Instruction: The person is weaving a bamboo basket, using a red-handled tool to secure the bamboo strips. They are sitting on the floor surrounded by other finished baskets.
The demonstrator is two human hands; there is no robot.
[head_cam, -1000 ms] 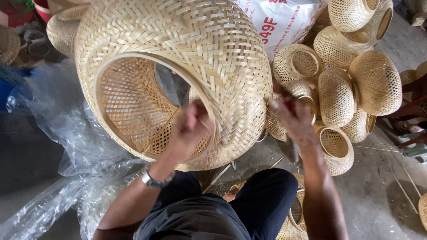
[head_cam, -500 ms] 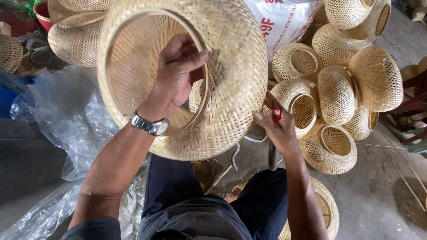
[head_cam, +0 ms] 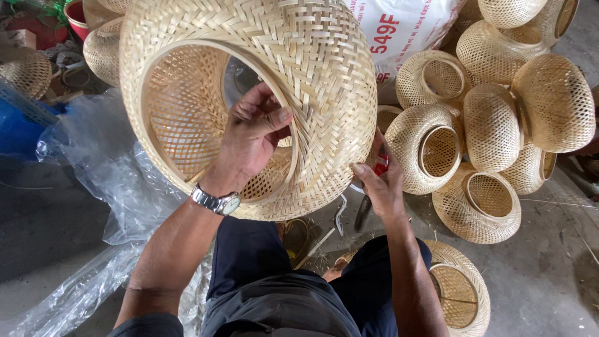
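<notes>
I hold a large round woven bamboo basket (head_cam: 312, 68) up in front of me, its ringed opening tilted toward the lower left. My left hand (head_cam: 253, 134), with a metal watch on the wrist, reaches into that opening and grips the inner rim. My right hand (head_cam: 380, 181) is pressed against the basket's outer lower right side, with a small red object showing between its fingers. My dark trousers show below.
Several smaller woven baskets (head_cam: 493, 125) are piled at the right, one more (head_cam: 458, 293) by my right knee. A white printed sack (head_cam: 399, 31) stands behind. Crumpled clear plastic sheeting (head_cam: 93, 175) covers the floor at left, beside a blue container (head_cam: 19, 128).
The basket has turned in my hands, its opening swinging lower and toward me. My left hand has shifted its hold on the inner rim; my right hand has stayed at the outer side.
</notes>
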